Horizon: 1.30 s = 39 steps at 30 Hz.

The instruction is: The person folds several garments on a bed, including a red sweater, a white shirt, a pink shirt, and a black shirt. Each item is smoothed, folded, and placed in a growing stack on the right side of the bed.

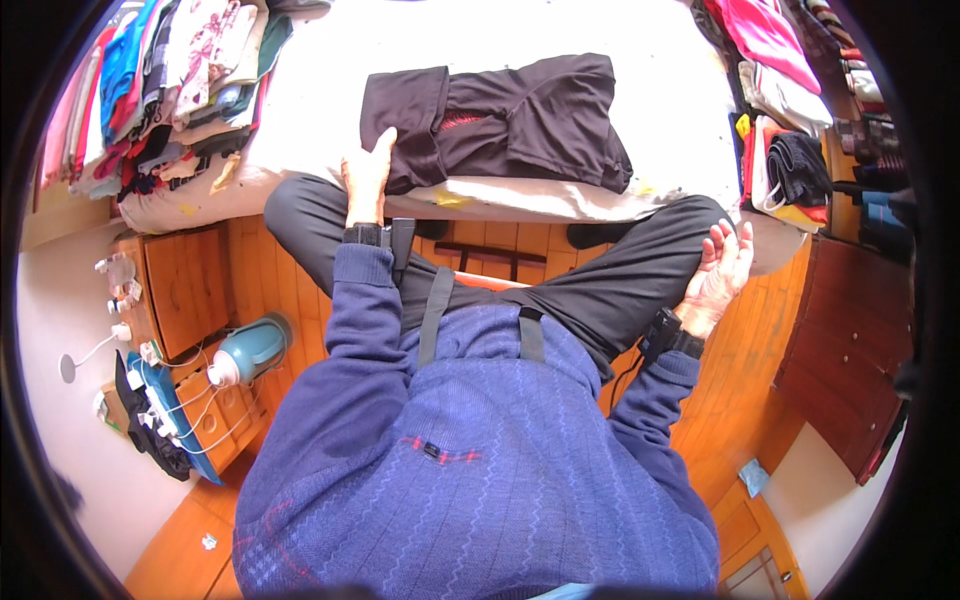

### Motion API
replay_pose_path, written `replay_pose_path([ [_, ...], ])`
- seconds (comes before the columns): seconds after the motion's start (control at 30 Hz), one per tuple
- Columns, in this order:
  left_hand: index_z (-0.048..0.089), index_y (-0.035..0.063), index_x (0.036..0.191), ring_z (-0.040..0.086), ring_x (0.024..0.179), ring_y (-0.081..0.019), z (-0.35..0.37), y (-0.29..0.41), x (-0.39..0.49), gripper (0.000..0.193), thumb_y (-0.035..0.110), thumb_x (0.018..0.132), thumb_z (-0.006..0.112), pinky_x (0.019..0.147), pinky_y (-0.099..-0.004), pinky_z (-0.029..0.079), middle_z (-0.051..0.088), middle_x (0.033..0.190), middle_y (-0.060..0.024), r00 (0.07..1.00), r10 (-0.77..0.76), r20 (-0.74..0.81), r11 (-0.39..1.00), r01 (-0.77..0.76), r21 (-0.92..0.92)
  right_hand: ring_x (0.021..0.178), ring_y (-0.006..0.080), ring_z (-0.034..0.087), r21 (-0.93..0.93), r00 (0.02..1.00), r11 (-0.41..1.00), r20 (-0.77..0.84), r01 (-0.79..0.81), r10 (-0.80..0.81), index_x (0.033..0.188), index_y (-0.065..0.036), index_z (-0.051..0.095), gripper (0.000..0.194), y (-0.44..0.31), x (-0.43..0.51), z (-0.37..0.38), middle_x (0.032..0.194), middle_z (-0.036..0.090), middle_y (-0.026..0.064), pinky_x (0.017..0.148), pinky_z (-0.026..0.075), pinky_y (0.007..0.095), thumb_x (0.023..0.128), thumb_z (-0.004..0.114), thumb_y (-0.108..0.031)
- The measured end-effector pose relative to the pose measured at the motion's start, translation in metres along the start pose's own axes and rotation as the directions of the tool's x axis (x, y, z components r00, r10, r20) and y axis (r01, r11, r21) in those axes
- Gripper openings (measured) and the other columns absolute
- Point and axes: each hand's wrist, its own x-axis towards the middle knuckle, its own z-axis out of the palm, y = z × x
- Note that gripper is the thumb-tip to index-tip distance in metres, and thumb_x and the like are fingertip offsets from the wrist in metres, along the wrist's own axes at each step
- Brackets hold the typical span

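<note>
A folded black garment [555, 105] lies on the white-covered bed in front of me, with a bit of red showing in its middle. My left hand [366, 176] is at the garment's near left corner. Its thumb rests on top of the cloth, and the other fingers are mostly hidden beneath the edge. Beside my right knee, my right hand [716, 274] is turned palm up with its fingers loosely curled and apart, holding nothing. Each wrist wears a black strap with a small device.
Clothes piles [202, 82] line the bed's left side. More folded clothes [784, 97] are stacked at right, with a rolled dark garment [799, 169]. A blue thermos [255, 349] and cabled power strips [161, 405] stand at left. A dark red cabinet [847, 352] is at right.
</note>
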Motion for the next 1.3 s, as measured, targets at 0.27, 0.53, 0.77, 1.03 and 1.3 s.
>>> replay_pose_path([
  [0.27,0.064,-0.0057,0.106,0.064,0.077,-0.0386,0.045,0.064,-0.022,0.031,0.017,0.085,0.072,0.076,-0.0467,0.053,0.063,0.081,-0.0228,0.902,0.430,0.038,0.900,-0.431,0.062,0.094,0.0126,0.069,-0.054,1.000,0.998,0.011,0.023,-0.022,0.140,-0.001,0.049,0.038,0.000,-0.003,0.004,0.115,0.068,0.0117,0.073,0.057,0.0204,0.104,0.057,-0.010],
  [0.53,0.064,0.0034,0.107,0.066,0.094,-0.0385,0.085,0.075,-0.074,0.030,0.027,0.091,0.072,0.082,-0.0464,0.053,0.064,0.096,-0.0195,0.765,0.554,0.328,0.784,-0.612,0.105,0.092,0.0120,0.068,-0.052,0.999,0.998,0.016,0.031,-0.030,0.139,-0.001,0.049,0.036,-0.001,-0.005,0.002,0.115,0.068,0.0119,0.072,0.057,0.0205,0.105,0.057,-0.011],
  [0.77,0.052,-0.0116,0.130,0.057,0.119,-0.0461,0.076,0.050,-0.028,0.078,0.046,0.085,0.078,0.104,-0.0498,0.046,0.058,0.126,-0.0345,0.959,0.206,0.196,0.941,-0.250,0.230,0.092,0.0117,0.068,-0.053,0.999,0.998,0.029,0.037,-0.036,0.138,-0.001,0.050,0.035,0.001,-0.003,0.002,0.115,0.068,0.0121,0.071,0.057,0.0206,0.105,0.056,-0.012],
  [1.03,0.047,-0.0045,0.144,0.038,0.140,-0.0487,0.109,0.071,0.003,0.084,0.048,0.086,0.076,0.114,-0.0607,0.033,0.045,0.148,-0.0318,0.905,0.408,0.117,0.878,-0.425,0.220,0.091,0.0130,0.067,-0.055,0.999,0.998,0.014,0.037,-0.036,0.137,-0.001,0.050,0.035,0.003,-0.003,0.001,0.114,0.068,0.0121,0.070,0.056,0.0210,0.104,0.057,-0.010],
  [1.3,0.056,0.0035,0.140,0.044,0.140,-0.0419,0.154,0.083,0.079,0.066,0.054,0.097,0.057,0.116,-0.0650,0.025,0.055,0.146,-0.0232,0.770,0.310,0.557,0.764,-0.550,0.336,0.090,0.0110,0.067,-0.072,1.000,0.997,-0.002,0.029,-0.029,0.137,-0.003,0.050,0.034,0.001,-0.004,0.005,0.114,0.068,0.0104,0.069,0.056,0.0205,0.105,0.057,-0.013],
])
